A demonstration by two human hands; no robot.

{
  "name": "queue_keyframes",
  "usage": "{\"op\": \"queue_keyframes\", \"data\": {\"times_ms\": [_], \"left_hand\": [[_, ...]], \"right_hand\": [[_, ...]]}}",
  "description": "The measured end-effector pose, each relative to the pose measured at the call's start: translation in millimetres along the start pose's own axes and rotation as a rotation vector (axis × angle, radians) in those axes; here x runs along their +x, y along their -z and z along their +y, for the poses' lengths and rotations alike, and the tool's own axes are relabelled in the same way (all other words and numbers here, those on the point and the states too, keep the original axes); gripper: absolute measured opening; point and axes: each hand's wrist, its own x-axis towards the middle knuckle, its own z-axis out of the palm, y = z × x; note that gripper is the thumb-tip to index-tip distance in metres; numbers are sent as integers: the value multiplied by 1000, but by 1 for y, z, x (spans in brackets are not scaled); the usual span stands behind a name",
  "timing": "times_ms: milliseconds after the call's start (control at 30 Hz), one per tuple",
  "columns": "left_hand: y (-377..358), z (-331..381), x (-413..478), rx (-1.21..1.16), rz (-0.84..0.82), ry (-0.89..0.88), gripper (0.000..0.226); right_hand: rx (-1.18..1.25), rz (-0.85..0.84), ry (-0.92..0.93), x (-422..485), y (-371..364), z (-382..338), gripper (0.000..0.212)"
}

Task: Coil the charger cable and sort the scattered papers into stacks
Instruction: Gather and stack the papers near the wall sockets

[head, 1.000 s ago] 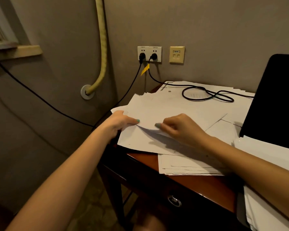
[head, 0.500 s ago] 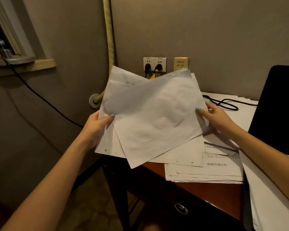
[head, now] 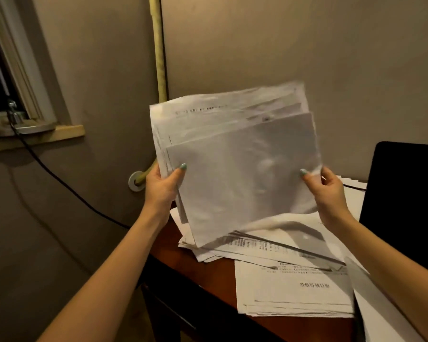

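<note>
A bundle of white papers (head: 235,166) stands nearly upright in the air above the wooden desk (head: 208,275). My left hand (head: 162,186) grips its left edge, thumb on the front sheet. My right hand (head: 328,191) grips the right edge the same way. The sheets are fanned and uneven at the top. More papers (head: 292,290) lie in loose piles on the desk below. Only a short piece of the black charger cable (head: 353,186) shows behind my right hand; the rest is hidden by the bundle.
A black laptop screen (head: 403,206) stands at the right. A yellowish pipe (head: 160,70) runs down the wall corner to a round wall fitting (head: 134,181). Another black cord (head: 59,178) hangs from the window sill (head: 35,137) on the left.
Both hands lifted several sheets off the desk and raised them upright. Since half a second ago the splayed sheets were squared closer together and my right hand moved in on the right edge.
</note>
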Motion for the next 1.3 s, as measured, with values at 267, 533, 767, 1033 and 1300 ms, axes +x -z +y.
{"op": "queue_keyframes", "data": {"times_ms": [267,533,767,1033,1300], "left_hand": [[-13,-30,3,89,-105,104,24],[-20,-71,-21,43,-54,355,15],[-25,-90,-31,60,-116,348,15],[-23,-105,-24,98,-32,331,11],[-13,-94,-33,163,30,183,2]], "right_hand": [[-14,8,-15,10,20,-4,23],[-6,5,-80,9,13,1,10],[-118,25,-114,-7,6,31,14],[-189,-40,-208,-9,12,47,10],[-216,-92,-214,-11,14,14,25]]}}
